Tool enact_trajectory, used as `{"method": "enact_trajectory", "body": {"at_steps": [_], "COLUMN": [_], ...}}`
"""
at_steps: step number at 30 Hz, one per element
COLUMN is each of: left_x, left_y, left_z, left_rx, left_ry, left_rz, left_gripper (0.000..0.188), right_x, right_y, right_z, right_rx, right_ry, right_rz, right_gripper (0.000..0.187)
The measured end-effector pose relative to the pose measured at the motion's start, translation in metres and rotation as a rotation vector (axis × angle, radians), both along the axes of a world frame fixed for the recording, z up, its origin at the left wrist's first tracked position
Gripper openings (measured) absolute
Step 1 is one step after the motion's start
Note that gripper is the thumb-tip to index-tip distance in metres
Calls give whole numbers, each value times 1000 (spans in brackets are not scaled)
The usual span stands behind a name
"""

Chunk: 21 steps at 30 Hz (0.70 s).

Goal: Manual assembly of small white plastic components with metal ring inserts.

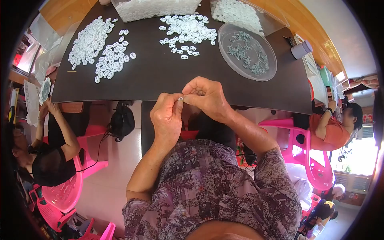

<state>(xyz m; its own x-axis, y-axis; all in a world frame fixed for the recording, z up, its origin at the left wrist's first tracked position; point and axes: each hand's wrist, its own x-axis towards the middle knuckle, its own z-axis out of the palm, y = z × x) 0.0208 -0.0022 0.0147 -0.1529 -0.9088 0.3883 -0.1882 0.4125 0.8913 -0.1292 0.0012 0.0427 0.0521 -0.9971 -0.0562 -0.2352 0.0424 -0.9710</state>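
Observation:
At the table's near edge my two hands meet, fingertips together. Thumb and index finger of my left hand (166, 114) pinch a small white plastic piece (181, 98), mostly covered by the fingers. My right hand (206, 96) is closed in a pinch against it; what its fingertips hold is too small to make out. Beyond my hands lies a pile of small white plastic pieces with openings (190, 30). Oval white plastic rings (90, 42) are heaped farther left. To the right, a round clear tray (224, 60) holds scattered thin grey-green parts (246, 50).
A clear bin (132, 16) of white pieces stands at the far edge, with another clear bin (276, 20) to its right. A grey-purple cup (301, 50) sits at the right. People work at both sides, near pink plastic chairs (320, 168).

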Motion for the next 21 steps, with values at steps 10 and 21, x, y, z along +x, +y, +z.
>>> {"method": "enact_trajectory", "body": {"at_steps": [10, 21], "left_x": [1, 2], "left_y": [1, -7], "left_z": [4, 3], "left_rx": [269, 529], "left_ry": [207, 484], "left_rz": [-22, -64], "left_gripper": [11, 11], "right_x": [9, 4], "right_y": [1, -3], "right_z": [3, -6], "right_rx": [-39, 5], "right_ry": [-38, -98], "right_rz": [-50, -7], "right_gripper": [11, 11]}}
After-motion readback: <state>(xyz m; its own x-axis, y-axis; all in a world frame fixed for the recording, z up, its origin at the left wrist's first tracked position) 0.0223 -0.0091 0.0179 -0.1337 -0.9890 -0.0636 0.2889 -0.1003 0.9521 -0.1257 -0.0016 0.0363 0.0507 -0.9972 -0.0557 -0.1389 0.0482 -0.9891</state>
